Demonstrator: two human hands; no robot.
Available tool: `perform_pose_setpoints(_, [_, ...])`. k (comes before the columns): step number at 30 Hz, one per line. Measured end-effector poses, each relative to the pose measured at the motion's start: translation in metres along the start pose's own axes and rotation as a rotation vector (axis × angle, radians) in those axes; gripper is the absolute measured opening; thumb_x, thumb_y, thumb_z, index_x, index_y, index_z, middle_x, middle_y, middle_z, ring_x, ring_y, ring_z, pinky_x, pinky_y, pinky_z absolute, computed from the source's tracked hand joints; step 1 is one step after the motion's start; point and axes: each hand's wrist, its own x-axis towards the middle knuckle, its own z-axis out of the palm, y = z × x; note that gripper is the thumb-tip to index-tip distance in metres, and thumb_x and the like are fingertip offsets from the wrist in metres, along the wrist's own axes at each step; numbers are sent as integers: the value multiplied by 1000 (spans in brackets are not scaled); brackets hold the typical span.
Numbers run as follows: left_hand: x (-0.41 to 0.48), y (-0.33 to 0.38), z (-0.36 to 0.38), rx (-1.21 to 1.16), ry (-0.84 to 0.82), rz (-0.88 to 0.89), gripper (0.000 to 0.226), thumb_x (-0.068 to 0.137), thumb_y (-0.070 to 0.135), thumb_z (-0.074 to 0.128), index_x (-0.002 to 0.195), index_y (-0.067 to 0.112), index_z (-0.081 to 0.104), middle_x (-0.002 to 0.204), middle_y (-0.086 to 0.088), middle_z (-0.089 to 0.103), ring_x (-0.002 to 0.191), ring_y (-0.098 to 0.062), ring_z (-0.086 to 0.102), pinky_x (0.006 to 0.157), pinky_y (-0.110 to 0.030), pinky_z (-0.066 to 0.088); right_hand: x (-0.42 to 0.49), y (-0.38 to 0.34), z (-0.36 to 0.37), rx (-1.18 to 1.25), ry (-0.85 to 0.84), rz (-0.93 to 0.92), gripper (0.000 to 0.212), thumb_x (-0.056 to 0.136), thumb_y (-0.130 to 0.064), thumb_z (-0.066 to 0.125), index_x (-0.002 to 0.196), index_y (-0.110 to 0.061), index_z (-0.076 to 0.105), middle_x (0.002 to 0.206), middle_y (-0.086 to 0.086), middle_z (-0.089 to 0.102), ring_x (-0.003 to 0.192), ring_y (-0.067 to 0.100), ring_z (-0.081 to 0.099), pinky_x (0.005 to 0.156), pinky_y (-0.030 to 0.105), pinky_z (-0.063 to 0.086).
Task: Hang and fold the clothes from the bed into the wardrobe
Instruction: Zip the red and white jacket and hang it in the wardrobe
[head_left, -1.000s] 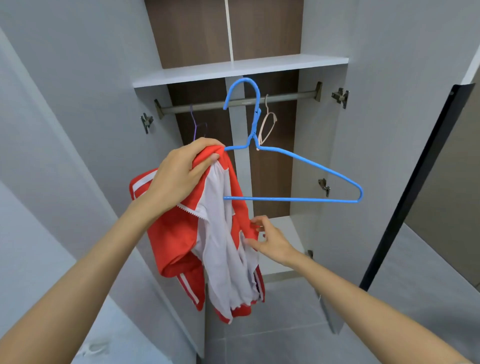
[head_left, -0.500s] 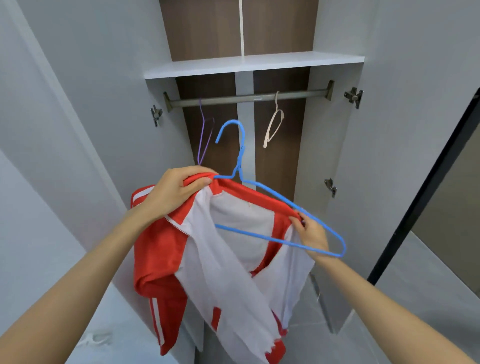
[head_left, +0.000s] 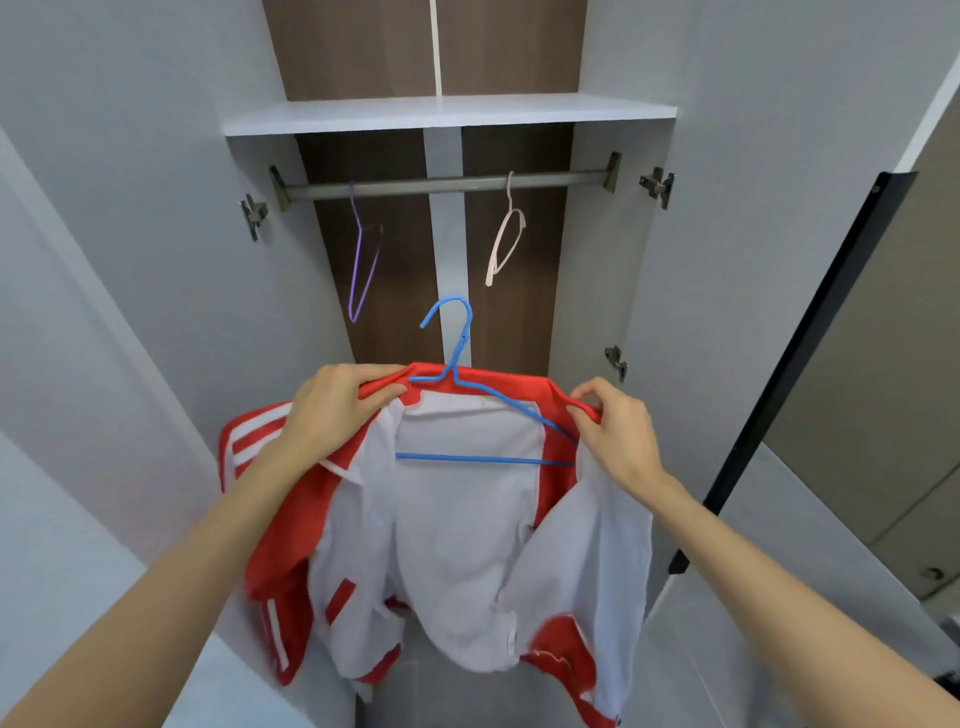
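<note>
Red jacket (head_left: 457, 561) sat half on the hanger (head_left: 483, 459); left hand (head_left: 332, 405) and right hand (head_left: 618, 431) each gripped a shoulder. Seating both shoulders evenly before lifting to the rail (head_left: 447, 184) seemed wise.

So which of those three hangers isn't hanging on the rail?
The blue hanger, inside the red jacket, below the rail; the purple hanger and cream hanger both hook over it.

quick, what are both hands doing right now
Left hand: closed, gripping the red jacket at its collar.
Right hand: closed, pinching the red jacket's shoulder edge at the blue hanger's end.
</note>
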Motion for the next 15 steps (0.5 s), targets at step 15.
perform_pose_setpoints(15, [-6, 66, 49, -499, -70, 5, 8, 86, 33, 69, 92, 30, 73, 90, 12, 72, 88, -6, 66, 86, -39, 53, -23, 16, -53, -208, -251, -130, 70, 85, -18, 69, 146, -13, 32, 110, 6, 42, 99, 20, 35, 97, 32, 30])
